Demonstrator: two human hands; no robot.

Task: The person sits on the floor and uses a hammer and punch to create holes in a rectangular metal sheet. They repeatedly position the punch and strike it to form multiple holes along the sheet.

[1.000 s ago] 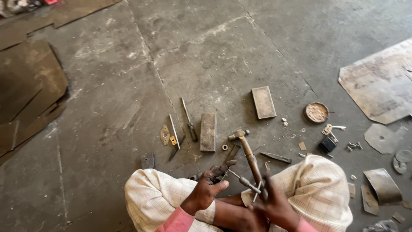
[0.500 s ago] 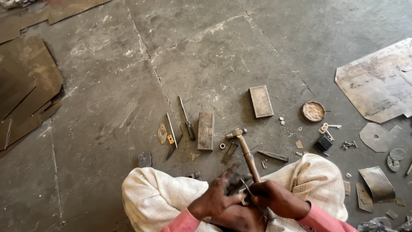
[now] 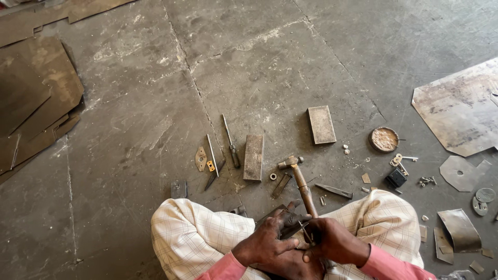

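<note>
A person sits cross-legged on a concrete floor (image 3: 129, 155), both hands low between the knees; left hand (image 3: 267, 241) w/ fingers curled shut around a small dark metal piece (image 3: 293, 228), right hand (image 3: 332, 241) w/ fingers pinched closed on a thin metal pin or rod (image 3: 307, 233) set against that piece; exact fit is hidden by the fingers. A wood-handled hammer (image 3: 300, 181) lies on the floor just ahead of the hands, head away from the sitter; nearby are a screwdriver (image 3: 230, 140), two flat steel blocks (image 3: 253, 157), a small round tin (image 3: 384, 139), loose screws & sheet-metal offcuts (image 3: 459, 106). Judged from the pose, doing this well calls for a steady left-hand hold, pin kept square to the piece, fingertips clear of any pinch point; hammer is w/in easy reach.
</note>
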